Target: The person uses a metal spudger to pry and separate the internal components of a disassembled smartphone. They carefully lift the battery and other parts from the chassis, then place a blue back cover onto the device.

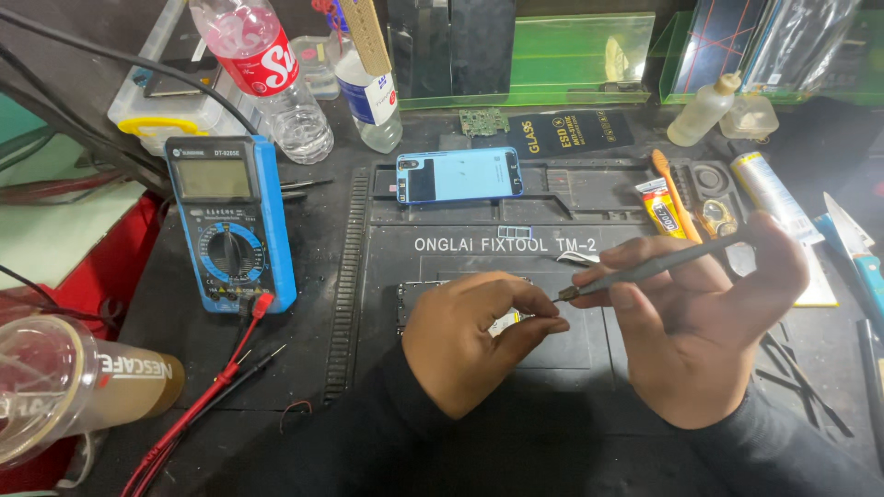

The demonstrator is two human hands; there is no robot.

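My left hand (474, 336) rests on the black repair mat (479, 244), its fingers pinched on a small pale part above an opened phone (410, 299) that it mostly hides. My right hand (704, 317) holds a thin dark screwdriver (645, 269) like a pen. Its tip points at the spot under my left fingertips. A pair of tweezers (578, 259) lies just behind the tool.
A blue phone back cover (459, 175) lies at the mat's far edge. A blue multimeter (230, 221) with red and black leads (221, 377) stands left. Bottles (276, 74), a lidded cup (64, 387), a glue tube (661, 207), a knife (856, 248) and green trays (571, 55) surround the mat.
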